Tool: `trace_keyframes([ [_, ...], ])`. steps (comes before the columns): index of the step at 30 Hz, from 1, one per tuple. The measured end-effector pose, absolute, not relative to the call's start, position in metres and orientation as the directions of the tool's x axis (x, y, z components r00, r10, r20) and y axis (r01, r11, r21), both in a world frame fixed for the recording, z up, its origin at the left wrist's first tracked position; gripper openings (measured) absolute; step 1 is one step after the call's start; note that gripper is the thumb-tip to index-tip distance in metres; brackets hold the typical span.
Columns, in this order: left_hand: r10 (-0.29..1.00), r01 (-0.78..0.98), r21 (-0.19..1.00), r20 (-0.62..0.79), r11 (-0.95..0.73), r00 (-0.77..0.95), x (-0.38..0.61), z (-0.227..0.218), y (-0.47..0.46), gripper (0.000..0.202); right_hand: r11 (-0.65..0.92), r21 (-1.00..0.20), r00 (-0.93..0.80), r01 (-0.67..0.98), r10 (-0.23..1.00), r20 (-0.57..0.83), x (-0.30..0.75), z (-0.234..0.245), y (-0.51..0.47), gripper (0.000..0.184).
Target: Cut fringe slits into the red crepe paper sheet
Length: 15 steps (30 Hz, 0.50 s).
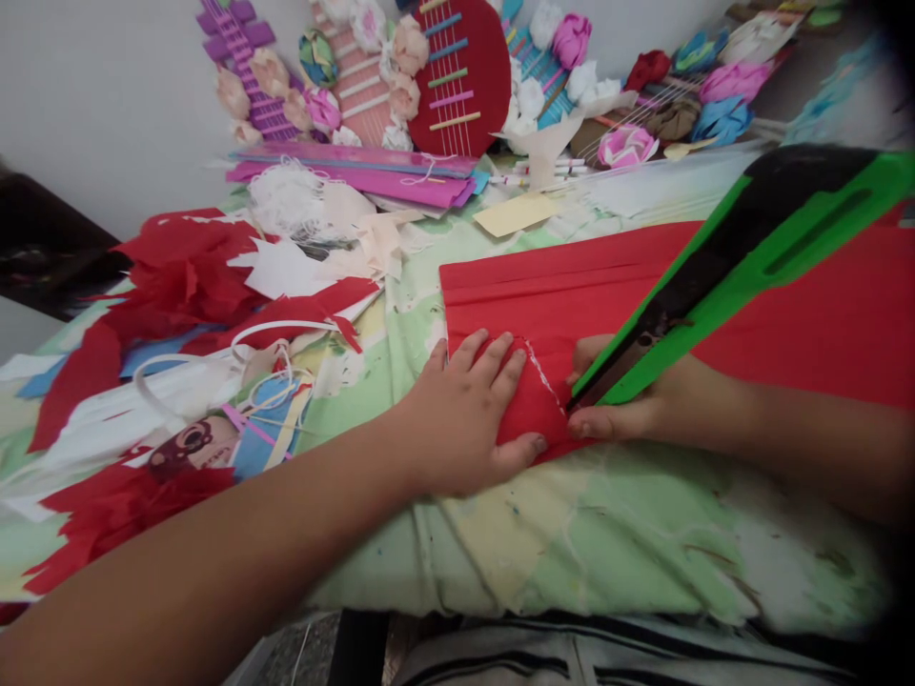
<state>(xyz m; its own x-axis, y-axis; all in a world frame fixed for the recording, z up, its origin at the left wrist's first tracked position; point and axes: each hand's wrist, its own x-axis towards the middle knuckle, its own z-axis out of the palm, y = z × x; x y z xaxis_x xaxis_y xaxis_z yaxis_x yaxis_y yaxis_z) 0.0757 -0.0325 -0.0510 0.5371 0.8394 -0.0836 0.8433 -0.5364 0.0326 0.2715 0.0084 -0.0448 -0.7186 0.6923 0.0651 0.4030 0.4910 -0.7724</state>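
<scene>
My left hand (468,410) lies flat with its fingers spread on the left end of a red sheet (572,295), which looks like crepe paper. Beside its fingertips a ragged white line (543,372) runs slantwise across the red. In my right hand (636,405) is a green and black tool that looks like a utility knife (721,276), gripped low between thumb and fingers. Its tip touches the sheet at the lower end of the white line; the body leans up to the right, close to the camera, and covers part of the sheet.
Red paper scraps (193,267) and white strips (164,381) crowd the left side of the cloth-covered table (486,553). Behind stand paper-flower-decorated instrument shapes, including a red one (464,86). Folded purple paper (372,181), white string (293,205) and a yellow card (516,214) lie before them.
</scene>
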Motion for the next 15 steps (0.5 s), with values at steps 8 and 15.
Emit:
trace_keyframes([
  [8,0.836,0.839,0.033,-0.067,-0.544,0.545,0.0756,-0.0516,-0.0323,0.076,0.617,-0.628,-0.752,0.475,0.655,0.075,0.2723,-0.0475,0.0015,0.034],
  [15,0.835,0.837,0.033,-0.056,-0.547,0.548,0.0751,-0.052,-0.0317,0.076,0.582,-0.685,-0.746,0.437,0.661,0.085,0.2724,-0.0464,0.0054,0.034],
])
